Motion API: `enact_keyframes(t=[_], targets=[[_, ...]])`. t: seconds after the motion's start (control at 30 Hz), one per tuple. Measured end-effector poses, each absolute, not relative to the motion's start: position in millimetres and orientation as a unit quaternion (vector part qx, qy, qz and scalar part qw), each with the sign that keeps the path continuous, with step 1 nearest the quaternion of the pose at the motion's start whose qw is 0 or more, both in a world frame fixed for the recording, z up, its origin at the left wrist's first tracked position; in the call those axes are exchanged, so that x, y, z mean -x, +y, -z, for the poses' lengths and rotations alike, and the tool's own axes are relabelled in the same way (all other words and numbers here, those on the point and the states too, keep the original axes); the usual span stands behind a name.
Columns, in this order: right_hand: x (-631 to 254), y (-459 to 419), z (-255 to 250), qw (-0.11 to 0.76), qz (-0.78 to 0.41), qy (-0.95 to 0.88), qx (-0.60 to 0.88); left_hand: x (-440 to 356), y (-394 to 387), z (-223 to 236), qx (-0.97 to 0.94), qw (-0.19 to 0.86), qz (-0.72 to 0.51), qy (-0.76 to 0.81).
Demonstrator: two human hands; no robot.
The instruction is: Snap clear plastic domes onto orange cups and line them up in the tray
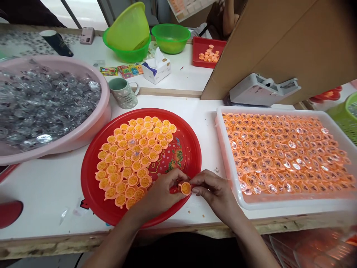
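Ok, red tray (190, 147) w/ orange cups (136, 166), tub (105, 89) w/ clear pcs (50, 102).

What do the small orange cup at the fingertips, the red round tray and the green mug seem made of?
Small orange cup: probably moulded plastic, satin-looking; solid colouring.
Red round tray: likely smooth plastic; soft sheen, printed pattern.
Green mug: perhaps glazed ceramic; thick-looking handle, smooth printed wall.

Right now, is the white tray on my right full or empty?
The white tray is nearly full: rows of orange cups cover most of it.
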State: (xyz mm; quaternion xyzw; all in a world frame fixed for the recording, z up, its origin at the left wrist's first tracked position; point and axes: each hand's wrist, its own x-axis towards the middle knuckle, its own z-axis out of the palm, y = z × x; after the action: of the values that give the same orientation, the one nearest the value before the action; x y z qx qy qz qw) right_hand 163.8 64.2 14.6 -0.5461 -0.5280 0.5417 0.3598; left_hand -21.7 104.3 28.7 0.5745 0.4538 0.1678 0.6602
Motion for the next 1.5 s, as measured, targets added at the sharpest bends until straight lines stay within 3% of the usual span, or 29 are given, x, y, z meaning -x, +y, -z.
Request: enact_keyframes(t=[0.37,0.53,0.7,0.93,1.33,1.5], targets=[[-160.0,54.8,-6.8,0.362,-0.522,-0.499,0.589,15.6,98.4,-16.3,-0.401,0.760,-0.206,0.469],[-153.4,51.4,-9.7,0.364,-0.455,-0.565,0.583,14.3,89.9,-18.9,-0.524,0.675,-0.181,0.487],[-149.9,47.3,-8.8,0.374,-0.469,-0.520,0.608,14.6,82.3,-17.3,-0.650,0.543,-0.216,0.485],[-145.2,36.0,-9.7,0.428,-0.433,-0.468,0.640,12.4,75.5,-18.9,-0.586,0.590,-0.300,0.468],[-142.9,33.9,-24.0,0.445,-0.322,-0.603,0.579,22.1,77.2,-21.5,-0.713,0.494,-0.282,0.410],[-140.8,33.9,-20.5,0.457,-0.330,-0.576,0.592,19.0,76.2,-21.4,-0.715,0.451,-0.344,0.409]])
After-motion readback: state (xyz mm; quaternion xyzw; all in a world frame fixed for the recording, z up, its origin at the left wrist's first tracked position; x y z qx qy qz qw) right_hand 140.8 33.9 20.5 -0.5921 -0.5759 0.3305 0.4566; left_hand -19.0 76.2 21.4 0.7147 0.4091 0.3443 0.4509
